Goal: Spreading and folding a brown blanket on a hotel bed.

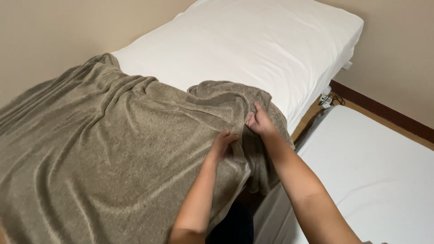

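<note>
A grey-brown blanket [104, 153] covers the near part of the bed [253, 49], its bunched corner at the bed's right edge under both hands. Its lower edge runs out of view. The left hand [222, 145] pinches a fold, fingers curled shut. The right hand [260, 121] grips the fabric just beyond; its fingertips are buried in it.
</note>
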